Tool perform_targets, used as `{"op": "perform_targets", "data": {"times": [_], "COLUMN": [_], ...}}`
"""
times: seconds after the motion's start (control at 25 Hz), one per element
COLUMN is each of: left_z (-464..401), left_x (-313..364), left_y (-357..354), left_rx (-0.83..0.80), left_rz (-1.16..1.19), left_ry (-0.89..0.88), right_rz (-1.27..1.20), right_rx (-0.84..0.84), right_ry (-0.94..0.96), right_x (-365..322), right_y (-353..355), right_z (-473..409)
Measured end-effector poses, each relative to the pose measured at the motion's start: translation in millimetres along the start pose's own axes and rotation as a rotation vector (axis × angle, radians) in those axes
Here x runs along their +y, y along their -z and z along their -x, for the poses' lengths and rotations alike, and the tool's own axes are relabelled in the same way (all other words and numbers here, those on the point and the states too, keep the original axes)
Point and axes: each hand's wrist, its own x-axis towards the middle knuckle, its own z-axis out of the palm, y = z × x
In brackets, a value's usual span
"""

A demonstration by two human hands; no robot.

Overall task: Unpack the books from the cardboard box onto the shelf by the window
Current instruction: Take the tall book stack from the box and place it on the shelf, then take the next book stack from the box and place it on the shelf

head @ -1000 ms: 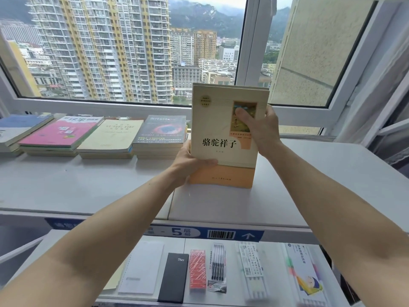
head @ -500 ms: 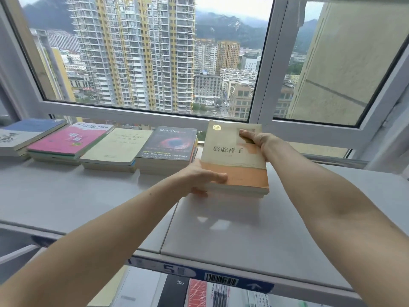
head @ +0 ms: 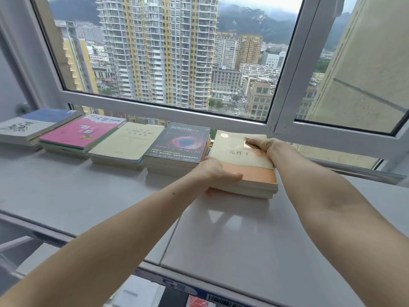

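A small stack of books topped by a cream and orange book lies flat on the grey shelf under the window, at the right end of a row of book stacks. My left hand grips the stack's near left corner, thumb on the cover and fingers under the edge. My right hand presses on the cover's far right part. To the left lie a dark book, a pale green book, a pink book and a blue and white book. The cardboard box is out of view.
The white window frame runs just behind the books. A lower shelf with stationery shows past the shelf's front edge with its blue label strip. Bare shelf surface lies in front of and to the right of the stacks.
The cream and orange stack went from held upright to lying flat on the shelf, then slid back towards the window beside the dark book. Both hands stay on it.
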Motion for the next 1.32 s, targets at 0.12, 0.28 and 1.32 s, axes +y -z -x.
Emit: {"op": "perform_targets", "data": {"times": [0.12, 0.28, 1.32], "left_z": [4, 4, 66], "left_x": [-1, -1, 73], "left_y": [1, -7, -41], "left_rx": [0.084, 0.234, 0.181], "left_rz": [-0.255, -0.654, -0.955], "left_ry": [-0.004, -0.072, -0.831], "right_rz": [0.01, 0.015, 0.403], "right_rx": [-0.01, 0.01, 0.698], "right_ry": [0.021, 0.067, 0.16], "right_x": [-2, -5, 191], "right_y": [0, -2, 82], "right_z": [-6, -11, 174]}}
